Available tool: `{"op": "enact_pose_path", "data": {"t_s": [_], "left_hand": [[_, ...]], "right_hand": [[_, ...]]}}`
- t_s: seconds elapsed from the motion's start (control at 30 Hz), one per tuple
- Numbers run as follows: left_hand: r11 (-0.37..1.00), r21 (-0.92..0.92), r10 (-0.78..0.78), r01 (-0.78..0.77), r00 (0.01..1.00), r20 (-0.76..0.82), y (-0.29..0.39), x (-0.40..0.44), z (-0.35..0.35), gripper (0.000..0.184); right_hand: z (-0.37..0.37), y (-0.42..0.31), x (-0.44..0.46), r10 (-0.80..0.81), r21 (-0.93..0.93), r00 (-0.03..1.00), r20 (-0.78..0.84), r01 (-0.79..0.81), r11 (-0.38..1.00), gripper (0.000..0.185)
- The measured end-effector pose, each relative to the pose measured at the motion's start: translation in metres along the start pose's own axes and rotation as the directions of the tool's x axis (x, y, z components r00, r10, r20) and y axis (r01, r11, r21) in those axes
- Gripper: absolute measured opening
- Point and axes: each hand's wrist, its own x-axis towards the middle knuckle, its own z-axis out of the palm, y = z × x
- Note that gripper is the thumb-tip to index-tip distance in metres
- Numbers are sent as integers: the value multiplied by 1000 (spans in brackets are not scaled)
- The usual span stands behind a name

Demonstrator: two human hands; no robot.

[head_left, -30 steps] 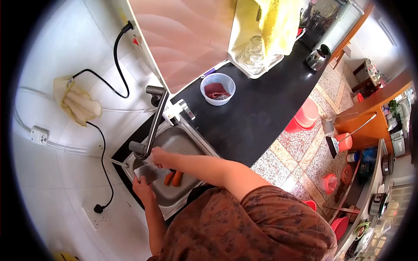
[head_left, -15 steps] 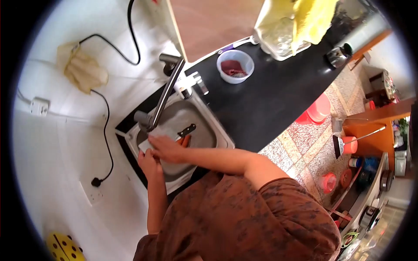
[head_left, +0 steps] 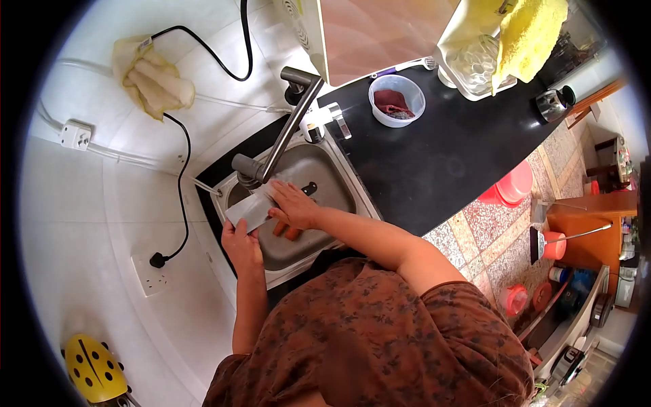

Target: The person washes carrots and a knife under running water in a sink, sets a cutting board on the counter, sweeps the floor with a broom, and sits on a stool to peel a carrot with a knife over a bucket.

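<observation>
Under the faucet, a cleaver with a broad, pale rectangular blade is held over the sink. My left hand grips the near left corner of the blade, thumb on top. Across the other end of the blade lies my right hand, its fingers stretched out flat. A black handle shows just beyond the right fingers; its join to the blade is hidden. Orange carrots rest in the sink basin, below the right hand and partly covered by it.
On the black counter stands a clear tub with dark red meat. Behind it are a purple-handled brush and a rack of glasses with a yellow cloth. A plugged-in black cord hangs along the left wall.
The view has shifted, so the scene sits further right and higher. My right hand has slid along the blade away from my left hand, uncovering more of the blade.
</observation>
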Motion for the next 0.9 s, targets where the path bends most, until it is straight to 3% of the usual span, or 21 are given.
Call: {"op": "enact_pose_path", "data": {"t_s": [0.07,0.13,0.27,0.3,0.33,0.37,0.4,0.43,0.47,0.5,0.57,0.63,0.67,0.73,0.77,0.83,0.9], "left_hand": [[1000,14,-5,5,999,-41,4,-2,-2,26],[999,26,24,-23,999,-40,10,-3,-2,27],[994,33,103,-102,995,-6,13,-1,-5,27],[994,27,106,-106,994,-2,13,-3,-2,27],[993,42,113,-113,993,-19,14,-8,2,25],[992,57,119,-117,992,-30,16,-13,6,24],[992,45,116,-116,993,-7,17,-18,9,24],[982,150,125,-116,991,-48,17,-24,12,23],[962,251,137,-112,987,-85,15,-29,16,22],[978,164,140,-128,988,-64,15,-33,21,21],[989,59,133,-132,991,-21,6,-38,18,21],[859,446,275,-249,962,8,-5,-35,4,23],[865,433,270,-253,963,22,-6,-36,8,23],[954,188,238,-235,971,10,3,-39,13,27],[955,182,238,-236,971,13,7,-41,12,27],[852,467,248,-236,968,38,15,-43,8,29],[863,437,274,-253,962,14,17,-44,11,30]], "right_hand": [[1,9,3,23,28,999,24,-23,999,59],[-6,17,5,156,-87,981,112,-147,985,49],[-3,30,7,180,-266,984,13,-170,949,41],[4,32,10,409,-87,903,-133,-422,903,45],[9,31,14,627,126,745,-230,-615,778,49],[14,29,16,627,123,740,-243,-617,777,49],[14,26,20,781,274,608,-142,-734,621,50],[11,24,24,889,402,457,-25,-810,427,51],[21,30,26,903,654,422,85,-707,269,52],[32,38,28,886,837,421,196,-543,73,53],[19,13,34,932,740,352,89,-649,174,52],[19,-15,45,974,844,226,30,-528,96,54],[23,-20,52,976,846,219,11,-522,108,54],[28,-23,63,985,846,166,49,-532,47,38],[29,-22,68,984,851,164,70,-524,27,38],[27,-16,72,975,867,187,122,-497,-13,38],[24,-4,76,959,877,218,179,-477,-55,38]]}}
